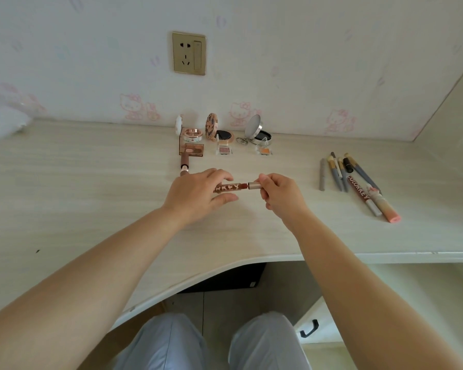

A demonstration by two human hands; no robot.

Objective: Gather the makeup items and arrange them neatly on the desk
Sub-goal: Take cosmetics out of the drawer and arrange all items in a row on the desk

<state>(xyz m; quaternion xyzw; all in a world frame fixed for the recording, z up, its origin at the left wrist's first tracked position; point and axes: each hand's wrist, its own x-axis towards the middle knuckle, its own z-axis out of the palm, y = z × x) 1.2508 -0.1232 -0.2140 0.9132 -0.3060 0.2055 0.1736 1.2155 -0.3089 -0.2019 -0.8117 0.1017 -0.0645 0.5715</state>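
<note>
Lip gloss tube lies left-right, mid-tabletop. Left hand grips barrel; right hand pinches its cap at right end. Cap seated.

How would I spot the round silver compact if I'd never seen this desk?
Start at the gold wall socket and drop to the row of makeup against the wall. The silver compact stands at the row's right end, lid propped open, with a key ring lying at its left. Its neighbours are rose-gold; it alone is plain silver.
</note>
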